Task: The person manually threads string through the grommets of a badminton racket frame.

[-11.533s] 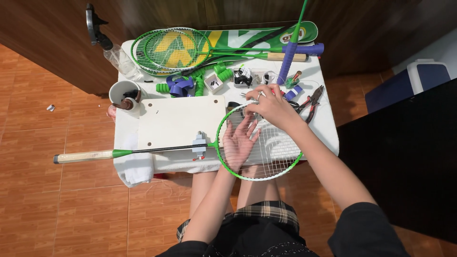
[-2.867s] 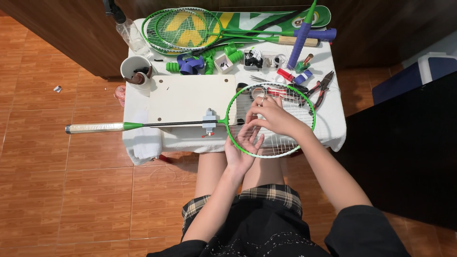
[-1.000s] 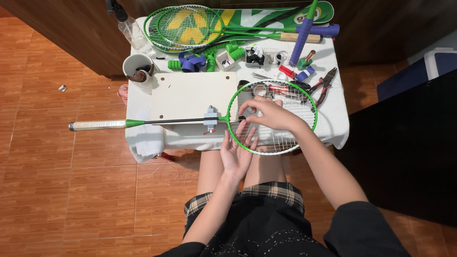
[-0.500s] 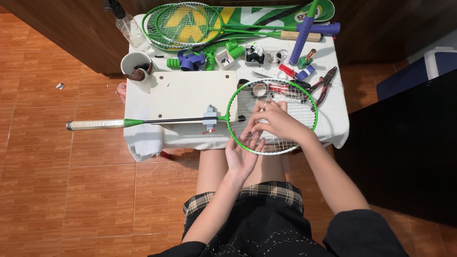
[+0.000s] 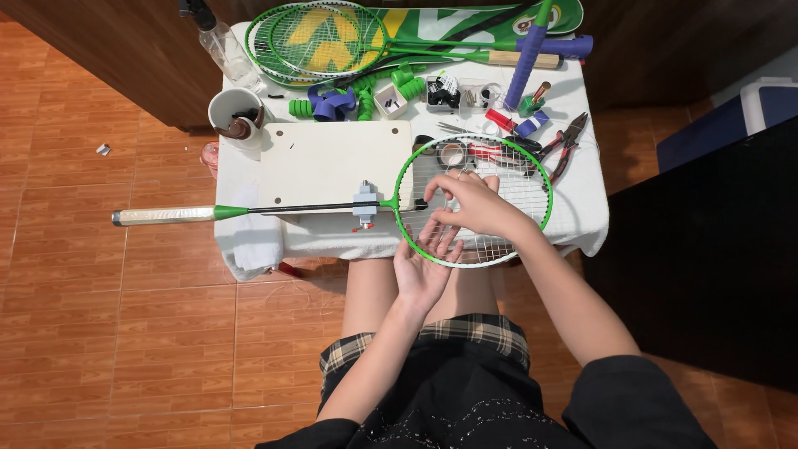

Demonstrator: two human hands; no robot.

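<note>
Racket flat across table, head overhanging near edge above lap, handle jutting left past cloth. White board under shaft. Spare rackets stacked at far edge. Cup far left; pliers just beside frame. Right hand on strings, fingers pinching. Left hand under frame, fingers spread.

Your single head camera looks almost straight down, fairly close, over your lap at the white cloth-covered bench.
</note>
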